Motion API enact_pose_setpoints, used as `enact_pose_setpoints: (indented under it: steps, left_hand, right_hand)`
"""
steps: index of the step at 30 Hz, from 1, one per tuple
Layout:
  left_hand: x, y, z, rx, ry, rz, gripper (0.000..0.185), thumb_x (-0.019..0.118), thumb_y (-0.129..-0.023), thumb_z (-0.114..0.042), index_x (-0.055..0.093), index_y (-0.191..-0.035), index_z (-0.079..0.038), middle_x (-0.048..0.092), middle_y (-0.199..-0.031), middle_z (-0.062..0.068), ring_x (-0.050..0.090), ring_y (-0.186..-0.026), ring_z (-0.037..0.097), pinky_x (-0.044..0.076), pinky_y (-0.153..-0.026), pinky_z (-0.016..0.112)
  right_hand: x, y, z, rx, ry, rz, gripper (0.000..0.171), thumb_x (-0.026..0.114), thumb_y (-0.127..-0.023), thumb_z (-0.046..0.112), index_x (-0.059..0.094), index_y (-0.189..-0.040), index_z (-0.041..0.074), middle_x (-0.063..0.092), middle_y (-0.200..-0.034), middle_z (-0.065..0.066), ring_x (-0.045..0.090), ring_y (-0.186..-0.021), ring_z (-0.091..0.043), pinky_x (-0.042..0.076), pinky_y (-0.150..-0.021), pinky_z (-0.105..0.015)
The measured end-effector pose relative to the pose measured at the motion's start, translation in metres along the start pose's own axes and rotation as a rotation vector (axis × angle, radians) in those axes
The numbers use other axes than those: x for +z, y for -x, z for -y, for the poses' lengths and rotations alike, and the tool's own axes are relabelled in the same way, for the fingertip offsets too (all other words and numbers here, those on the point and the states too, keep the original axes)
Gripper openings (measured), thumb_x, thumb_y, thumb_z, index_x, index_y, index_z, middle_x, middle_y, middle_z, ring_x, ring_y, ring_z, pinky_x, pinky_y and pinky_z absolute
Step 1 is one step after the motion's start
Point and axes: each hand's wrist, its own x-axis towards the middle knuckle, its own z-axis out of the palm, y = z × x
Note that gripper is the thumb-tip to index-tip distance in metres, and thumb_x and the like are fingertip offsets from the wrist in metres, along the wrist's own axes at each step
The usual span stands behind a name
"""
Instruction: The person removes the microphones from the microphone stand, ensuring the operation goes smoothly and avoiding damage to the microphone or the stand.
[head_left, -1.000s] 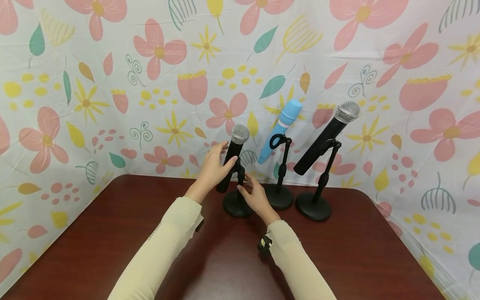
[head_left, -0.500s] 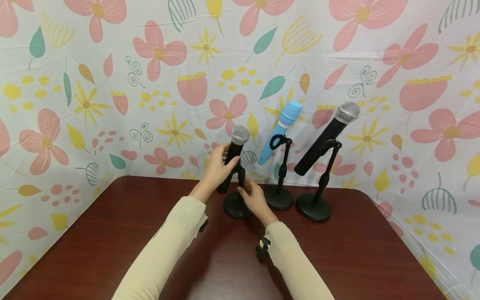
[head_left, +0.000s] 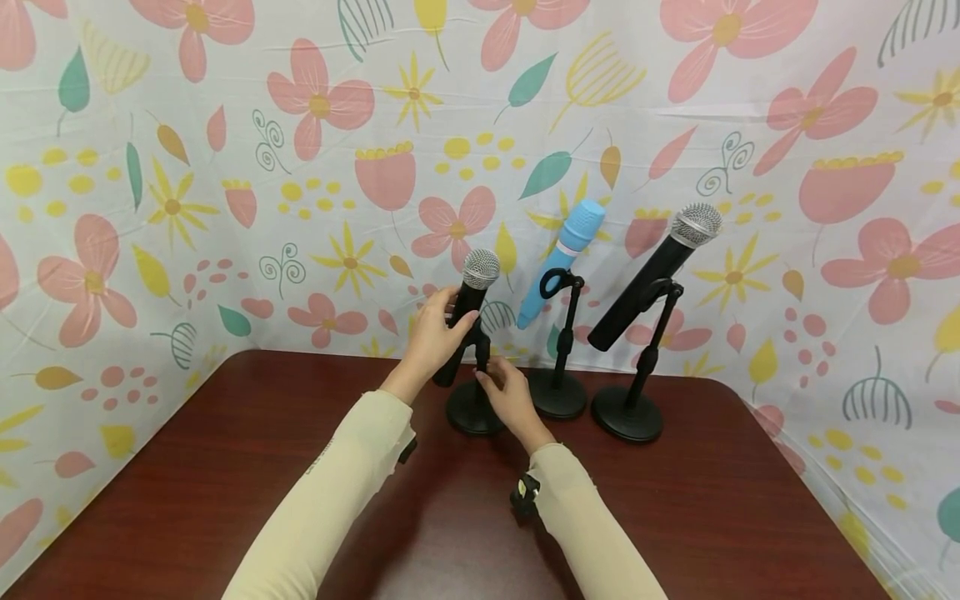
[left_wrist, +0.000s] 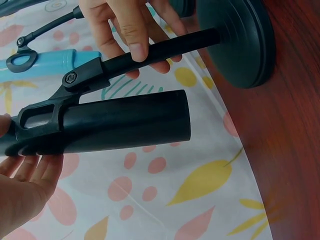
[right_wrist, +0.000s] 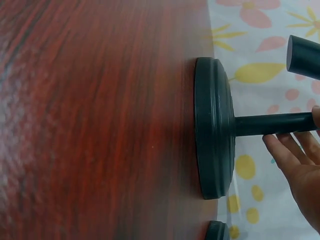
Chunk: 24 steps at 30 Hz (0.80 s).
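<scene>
A black microphone (head_left: 472, 287) with a silver mesh head leans in the clip of a black desk stand (head_left: 467, 414). My left hand (head_left: 430, 340) grips the microphone at the clip; in the left wrist view, its fingers (left_wrist: 37, 172) curl under the black body and the thumb shows at the edge. Lower down, my right hand (head_left: 516, 398) holds the stand's upright pole (left_wrist: 185, 44) between thumb and fingers. The right wrist view shows the round base (right_wrist: 215, 130) standing on the table, the right hand (right_wrist: 302, 175) around the pole above it.
Just right of my hands, a blue microphone (head_left: 562, 258) tilts in a second stand (head_left: 558, 396). Farther right a larger black microphone (head_left: 645, 283) rests in a third stand (head_left: 628, 414). A flowered cloth (head_left: 322, 192) hangs behind the dark red table (head_left: 247, 467).
My left hand has moved slightly right and closed in on the microphone. The right hand's fingers have drawn in around the pole. The stands have stayed in place.
</scene>
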Motion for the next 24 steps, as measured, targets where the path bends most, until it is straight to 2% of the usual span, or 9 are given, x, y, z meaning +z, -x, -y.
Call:
enact_pose_setpoints:
  steps: [9, 19, 24]
  left_hand:
    - [-0.002, -0.001, 0.0, 0.01, -0.025, -0.021, 0.049, 0.06, -0.096, -0.022, 0.047, -0.139, -0.001, 0.055, -0.129, 0.018, 0.055, -0.114, 0.03, 0.049, -0.091, 0.041]
    - [-0.013, 0.002, -0.001, 0.025, 0.053, -0.026, 0.049, 0.06, -0.097, -0.019, 0.046, -0.139, 0.002, 0.056, -0.126, 0.021, 0.056, -0.112, 0.032, 0.049, -0.091, 0.043]
    - [-0.02, 0.008, -0.004, 0.022, 0.065, -0.016, 0.05, 0.061, -0.096, -0.019, 0.046, -0.14, 0.001, 0.055, -0.127, 0.022, 0.056, -0.113, 0.033, 0.048, -0.093, 0.043]
  right_hand:
    - [0.0, 0.002, 0.003, 0.02, 0.006, -0.006, 0.026, 0.062, -0.095, 0.015, 0.061, -0.119, 0.004, 0.066, -0.113, -0.016, 0.062, -0.107, -0.029, 0.049, -0.091, -0.047]
    - [0.0, 0.004, 0.012, 0.012, -0.025, 0.043, 0.029, 0.063, -0.094, 0.018, 0.061, -0.119, 0.003, 0.064, -0.112, -0.016, 0.06, -0.109, -0.031, 0.046, -0.095, -0.049]
    - [-0.001, 0.008, 0.018, 0.026, -0.074, 0.091, 0.026, 0.063, -0.095, 0.018, 0.061, -0.118, 0.006, 0.066, -0.107, -0.011, 0.062, -0.104, -0.026, 0.049, -0.09, -0.046]
